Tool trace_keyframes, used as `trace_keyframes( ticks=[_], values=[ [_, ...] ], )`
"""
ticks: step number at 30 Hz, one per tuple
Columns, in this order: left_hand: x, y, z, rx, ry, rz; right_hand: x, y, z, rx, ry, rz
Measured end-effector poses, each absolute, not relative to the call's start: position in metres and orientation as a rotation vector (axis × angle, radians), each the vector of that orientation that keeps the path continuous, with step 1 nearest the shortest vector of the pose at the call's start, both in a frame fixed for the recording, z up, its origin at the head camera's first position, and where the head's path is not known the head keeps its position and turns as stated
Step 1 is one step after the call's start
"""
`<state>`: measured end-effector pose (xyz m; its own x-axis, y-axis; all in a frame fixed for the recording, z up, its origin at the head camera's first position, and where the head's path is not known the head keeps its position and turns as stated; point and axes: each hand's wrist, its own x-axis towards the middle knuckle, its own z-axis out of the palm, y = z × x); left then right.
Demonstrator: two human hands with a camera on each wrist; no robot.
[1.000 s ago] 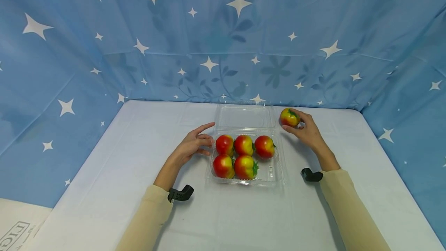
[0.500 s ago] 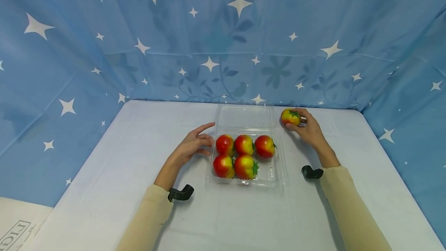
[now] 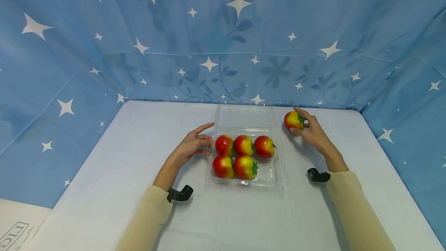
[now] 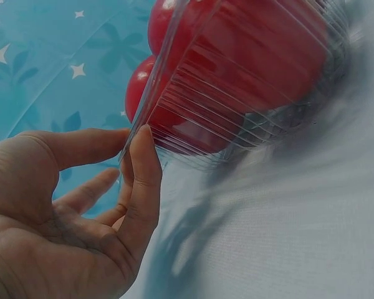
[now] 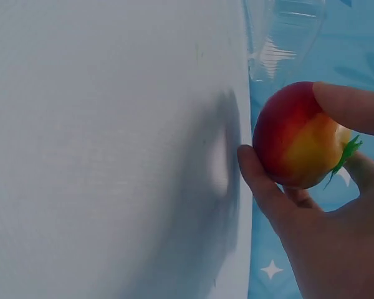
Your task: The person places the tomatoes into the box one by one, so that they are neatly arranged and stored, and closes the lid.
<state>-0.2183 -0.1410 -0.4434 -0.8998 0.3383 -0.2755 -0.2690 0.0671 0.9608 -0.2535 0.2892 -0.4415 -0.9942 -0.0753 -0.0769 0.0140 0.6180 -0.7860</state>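
My right hand (image 3: 312, 130) grips a red-and-yellow fruit (image 3: 293, 121) with green leaves at its stem end, to the right of the raised lid. In the right wrist view, thumb and fingers sit on opposite sides of the fruit (image 5: 299, 137), and its leaves point toward the palm. A clear plastic clamshell box (image 3: 271, 173) stands mid-table with its lid (image 3: 245, 117) folded back. Several similar fruits (image 3: 264, 146) lie in it in two rows, with a gap at the front right. My left hand (image 4: 81, 205) pinches the box's left rim (image 4: 143, 112) between thumb and finger.
White cloth (image 3: 244, 220) covers the table. A blue star-patterned curtain (image 3: 174, 30) hangs behind it and at both sides. Black wrist cameras (image 3: 180, 193) sit on both wrists. Pale printed material (image 3: 21, 224) shows at the lower left.
My right hand has moved slightly right and nearer, carrying the fruit, which has turned so its leaves point more to the right. The left hand and the box stay in place.
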Motion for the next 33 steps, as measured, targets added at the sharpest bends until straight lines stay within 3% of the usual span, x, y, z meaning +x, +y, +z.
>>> trace_keyframes(
  ticks=[33],
  values=[
    [-0.217, -0.141, -0.442, 0.075, 1.915, 1.887, -0.223, 0.276, -0.408, -0.313, 2.633, -1.625]
  ],
)
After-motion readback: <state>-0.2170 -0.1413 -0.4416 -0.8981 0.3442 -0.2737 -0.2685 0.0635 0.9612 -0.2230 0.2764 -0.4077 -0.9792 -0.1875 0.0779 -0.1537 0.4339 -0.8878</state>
